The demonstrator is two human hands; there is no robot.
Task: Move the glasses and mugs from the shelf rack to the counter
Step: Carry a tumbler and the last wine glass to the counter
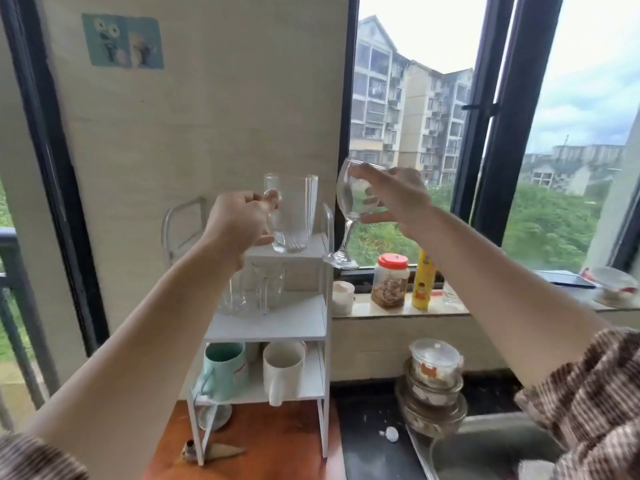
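Viewing through the head camera, I record both hands raised at the rack, which stands at 6 o'clock of centre on a wooden top. The left hand, at 9 o'clock of centre, has its fingers curled round the handle of the glass mug. That mug is upright over the rack's top shelf; I cannot tell whether its base touches the shelf or clears it. The right hand, at 3 o'clock of the glass mug, grips the bowl of the wine glass, fingers spread over the top and thumb beneath. The wine glass is in the air and tilted, its foot at 4 o'clock of the glass mug's base, just beside the rack's upper right post; whether foot and post touch I cannot tell. On the middle shelf two tumblers stand side by side. On the lower shelf the green mug sits at 9 o'clock and the white mug at 3 o'clock, close together. The dark counter lies at 3 o'clock of the rack's feet and carries stacked bowls, with the sink at 5 o'clock of centre. The sill, at 3 o'clock of the middle shelf, holds a jar and a bottle.
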